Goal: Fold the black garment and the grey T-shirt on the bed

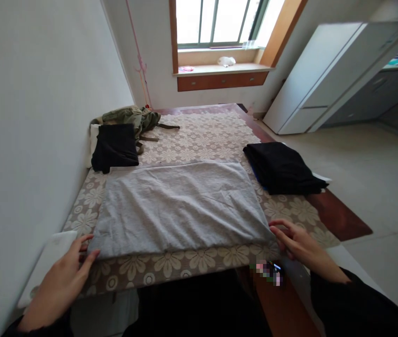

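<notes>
1. My left hand [61, 281] rests at the near left corner of the grey cloth [181, 206], fingers loose, grip released.
2. My right hand [299, 248] touches the near right corner, grip also released, so both corners lie level.
3. I see the cloth lying flat on the desk [199, 135], centred, folded into a smooth rectangle.
4. Black folded clothes [285, 168] sit just right of it.

a small blurred patch [268, 272] (by the table's near edge) hides whatever lies there.

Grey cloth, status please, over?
Left hand and right hand open, fingertips at near corners of grey cloth. Cloth flat. Black stack alongside, apart.
</notes>
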A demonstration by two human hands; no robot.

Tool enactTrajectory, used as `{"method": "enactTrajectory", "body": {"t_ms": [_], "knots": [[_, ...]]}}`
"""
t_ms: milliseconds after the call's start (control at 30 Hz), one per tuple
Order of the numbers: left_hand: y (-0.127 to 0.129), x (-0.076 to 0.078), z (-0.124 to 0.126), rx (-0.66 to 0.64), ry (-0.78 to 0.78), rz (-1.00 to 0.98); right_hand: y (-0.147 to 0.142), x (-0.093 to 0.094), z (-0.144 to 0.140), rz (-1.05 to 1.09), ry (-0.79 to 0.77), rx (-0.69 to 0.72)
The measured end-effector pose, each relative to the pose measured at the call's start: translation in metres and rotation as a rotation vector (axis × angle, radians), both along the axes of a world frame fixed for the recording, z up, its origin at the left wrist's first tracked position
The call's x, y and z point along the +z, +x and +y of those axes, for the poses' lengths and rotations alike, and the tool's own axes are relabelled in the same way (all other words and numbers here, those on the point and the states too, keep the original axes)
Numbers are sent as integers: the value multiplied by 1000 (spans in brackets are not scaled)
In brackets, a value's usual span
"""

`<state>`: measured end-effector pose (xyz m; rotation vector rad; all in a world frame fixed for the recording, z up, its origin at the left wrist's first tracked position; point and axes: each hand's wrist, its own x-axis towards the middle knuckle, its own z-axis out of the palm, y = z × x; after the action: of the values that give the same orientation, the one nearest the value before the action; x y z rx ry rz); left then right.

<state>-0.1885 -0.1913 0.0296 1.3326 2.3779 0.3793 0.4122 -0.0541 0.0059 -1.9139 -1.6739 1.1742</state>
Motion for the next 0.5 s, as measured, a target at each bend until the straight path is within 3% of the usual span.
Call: {"method": "enactTrajectory", "body": {"t_ms": [100, 300, 400, 500], "knots": [[8, -7, -2, 163, 101, -74, -7, -1, -6, 249, -174, -74], [24, -10, -18, 390, 377, -495, 4, -9, -4, 348, -285, -85], [31, -5, -18, 397, 374, -643, 4, -10, 2, 399, -314, -74], [34, -4, -10, 400, 311, -620, 5, -10, 5, 356, -326, -26]]}}
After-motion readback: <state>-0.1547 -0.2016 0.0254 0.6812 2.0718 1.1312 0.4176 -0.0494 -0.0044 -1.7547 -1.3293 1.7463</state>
